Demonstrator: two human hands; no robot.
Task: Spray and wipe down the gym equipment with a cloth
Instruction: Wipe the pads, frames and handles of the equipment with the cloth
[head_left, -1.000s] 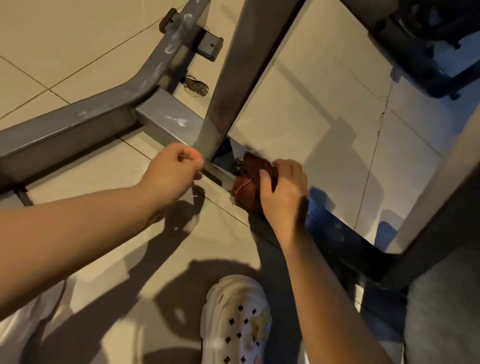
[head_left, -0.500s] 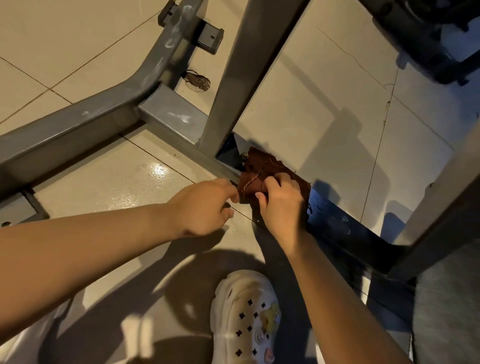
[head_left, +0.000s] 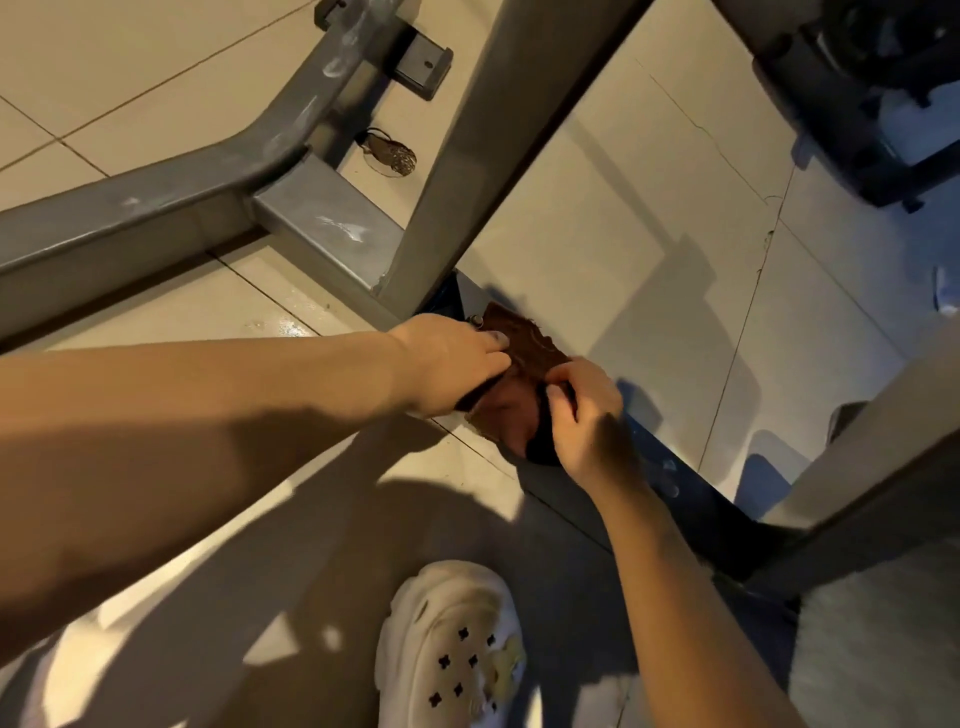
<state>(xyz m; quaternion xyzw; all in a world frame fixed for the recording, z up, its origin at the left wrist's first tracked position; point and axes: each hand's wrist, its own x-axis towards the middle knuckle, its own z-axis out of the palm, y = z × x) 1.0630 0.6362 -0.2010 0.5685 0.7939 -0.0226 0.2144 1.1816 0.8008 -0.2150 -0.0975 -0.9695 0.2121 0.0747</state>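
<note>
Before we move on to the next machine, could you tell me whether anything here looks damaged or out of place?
A small brown piece of debris lies loose on the floor tiles beside the grey frame, whose paint shows pale scuffs. A thin crack runs through one tile on the right. Both hands hold the cloth.

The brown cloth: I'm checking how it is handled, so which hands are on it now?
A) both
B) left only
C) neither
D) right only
A: the left hand and the right hand both grip the brown cloth on the frame's base bar.
</note>
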